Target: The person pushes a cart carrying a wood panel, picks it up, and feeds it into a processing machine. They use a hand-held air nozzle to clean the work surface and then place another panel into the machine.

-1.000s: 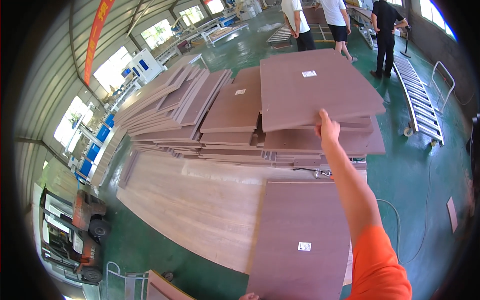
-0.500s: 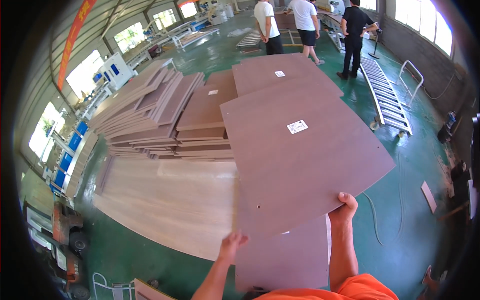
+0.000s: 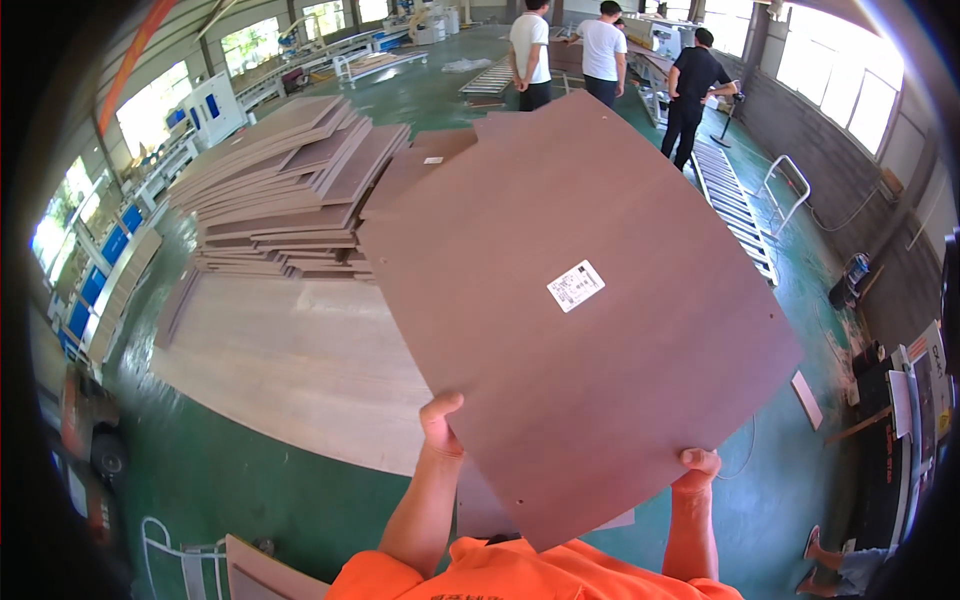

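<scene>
A large brown panel (image 3: 600,390) is held up in front of me, tilted, with a white label (image 3: 576,286) near its middle and small holes near its corners. My left hand (image 3: 441,424) grips its left edge, thumb on top and fingers hidden underneath. At the near right edge my right hand (image 3: 697,468) is closed on the same panel, its thumb showing on the face. Partly covered below the panel's near corner, another brown panel (image 3: 480,510) shows.
Stacked brown panels (image 3: 290,190) lie beyond on a broad pale board (image 3: 290,350). Three people stand at the far side, one in black (image 3: 697,85). A roller conveyor (image 3: 735,205) runs at the right. A hand cart (image 3: 190,560) is at lower left, and someone's feet (image 3: 812,560) show at lower right.
My left hand has moved up and taken hold of the panel's left edge. The panel has risen closer and turned, covering more of the stack behind it.
</scene>
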`<state>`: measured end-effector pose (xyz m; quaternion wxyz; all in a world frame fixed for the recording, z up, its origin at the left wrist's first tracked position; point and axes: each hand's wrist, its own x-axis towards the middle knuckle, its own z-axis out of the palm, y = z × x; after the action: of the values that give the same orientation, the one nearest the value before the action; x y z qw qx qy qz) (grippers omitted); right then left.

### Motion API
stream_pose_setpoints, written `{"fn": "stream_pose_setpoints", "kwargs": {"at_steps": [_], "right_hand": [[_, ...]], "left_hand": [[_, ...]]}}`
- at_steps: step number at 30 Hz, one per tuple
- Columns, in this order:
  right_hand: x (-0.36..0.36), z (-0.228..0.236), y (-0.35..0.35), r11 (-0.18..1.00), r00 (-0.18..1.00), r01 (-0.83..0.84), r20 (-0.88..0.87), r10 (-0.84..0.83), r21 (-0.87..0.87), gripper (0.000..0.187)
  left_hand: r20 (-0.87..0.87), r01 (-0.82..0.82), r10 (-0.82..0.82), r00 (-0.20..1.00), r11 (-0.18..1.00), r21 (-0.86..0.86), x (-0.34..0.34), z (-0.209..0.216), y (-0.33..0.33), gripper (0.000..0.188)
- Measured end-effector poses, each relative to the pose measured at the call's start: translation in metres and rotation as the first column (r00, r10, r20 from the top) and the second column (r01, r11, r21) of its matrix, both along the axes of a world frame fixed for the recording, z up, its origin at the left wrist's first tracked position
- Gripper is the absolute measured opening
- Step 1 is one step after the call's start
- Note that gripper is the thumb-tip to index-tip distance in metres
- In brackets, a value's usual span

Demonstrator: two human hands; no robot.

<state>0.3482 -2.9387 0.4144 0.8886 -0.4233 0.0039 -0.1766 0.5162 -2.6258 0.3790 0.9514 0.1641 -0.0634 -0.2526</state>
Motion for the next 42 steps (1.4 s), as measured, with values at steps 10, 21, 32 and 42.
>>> {"fn": "stream_pose_setpoints", "kwargs": {"at_steps": [10,21,32,42], "right_hand": [[0.040,-0.112,0.064,0.640,0.606,-0.721,-0.204,0.768,0.265,0.050],[0.194,-0.279,0.009,0.042,0.476,-0.746,-0.489,0.731,-0.665,0.028],[0.605,-0.524,-0.286,-0.560,0.955,-0.296,-0.223,-0.198,-0.773,0.062],[0.651,-0.535,-0.271,-0.580,0.937,-0.302,-0.348,-0.034,-0.756,0.042]], "left_hand": [[0.170,-0.669,0.674,0.719,0.607,0.429,-0.124,0.042,0.133,0.065],[0.246,-0.679,0.950,0.191,-0.053,0.732,-0.256,0.090,-0.003,0.065],[0.224,-0.181,0.871,-0.438,-0.329,0.927,-0.446,0.071,-0.035,0.041],[0.165,0.050,0.523,-0.836,-0.226,0.973,-0.615,-0.020,-0.107,0.030]]}}
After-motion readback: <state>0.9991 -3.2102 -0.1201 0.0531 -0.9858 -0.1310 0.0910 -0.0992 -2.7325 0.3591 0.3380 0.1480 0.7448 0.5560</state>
